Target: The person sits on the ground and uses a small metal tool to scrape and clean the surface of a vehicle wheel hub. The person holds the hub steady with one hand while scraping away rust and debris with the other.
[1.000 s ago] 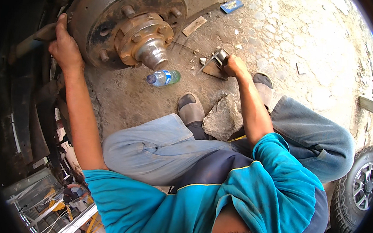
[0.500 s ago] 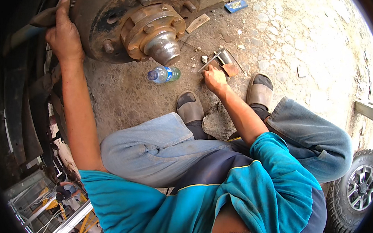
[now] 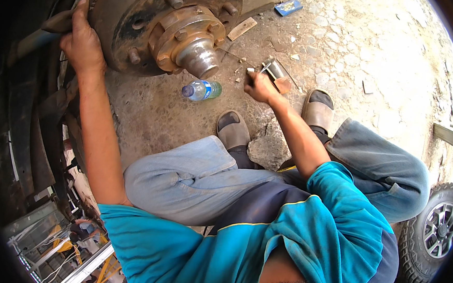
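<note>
Drum (image 3: 139,35) partly beyond upper edge

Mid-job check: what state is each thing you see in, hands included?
Left hand: against the drum's edge; grip unclear
Right hand: fingers curled; hold unclear
Brake drum: rusty, wheel off, studs bare
Hub: rusty, bolts in place
Bottle: on its side, cap on; fill unclear
Metal tube: lying on the ground
Tyre: fitted on its rim
Sandals: worn

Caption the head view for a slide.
Left hand at a rusty wheel drum, right hand beside metal pieces on the ground.
</note>
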Demonstrator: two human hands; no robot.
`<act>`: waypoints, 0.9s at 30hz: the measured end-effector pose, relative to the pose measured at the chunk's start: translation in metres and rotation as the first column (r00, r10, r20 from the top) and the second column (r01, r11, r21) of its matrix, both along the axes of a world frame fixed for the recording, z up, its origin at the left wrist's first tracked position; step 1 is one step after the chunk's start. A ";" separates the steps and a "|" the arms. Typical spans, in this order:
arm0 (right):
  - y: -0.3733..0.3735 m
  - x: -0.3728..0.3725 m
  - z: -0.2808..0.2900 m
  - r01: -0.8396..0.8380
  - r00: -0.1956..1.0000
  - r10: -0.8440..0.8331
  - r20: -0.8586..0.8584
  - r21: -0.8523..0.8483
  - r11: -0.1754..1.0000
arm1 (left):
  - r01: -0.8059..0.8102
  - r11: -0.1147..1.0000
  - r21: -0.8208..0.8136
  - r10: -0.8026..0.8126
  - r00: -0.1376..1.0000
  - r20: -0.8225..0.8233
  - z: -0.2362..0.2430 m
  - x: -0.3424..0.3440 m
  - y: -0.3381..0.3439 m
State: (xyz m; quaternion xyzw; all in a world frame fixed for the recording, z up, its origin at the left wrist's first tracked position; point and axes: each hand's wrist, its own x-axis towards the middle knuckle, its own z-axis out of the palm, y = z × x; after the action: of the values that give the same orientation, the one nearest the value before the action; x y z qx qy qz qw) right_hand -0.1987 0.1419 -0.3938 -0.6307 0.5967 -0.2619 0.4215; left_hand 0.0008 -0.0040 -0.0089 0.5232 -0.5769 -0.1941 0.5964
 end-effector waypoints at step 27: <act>-0.020 -0.006 0.193 0.155 0.139 -0.103 0.985 0.081 0.985 | -0.004 1.000 0.017 0.003 0.999 0.041 0.001 0.005 0.001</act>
State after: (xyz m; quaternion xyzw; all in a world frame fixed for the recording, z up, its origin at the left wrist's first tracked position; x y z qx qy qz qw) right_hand -0.2047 0.1217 -0.2004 -0.2631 0.2245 -0.6558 0.6711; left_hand 0.0057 -0.0034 -0.0074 0.5331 -0.5863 -0.1872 0.5805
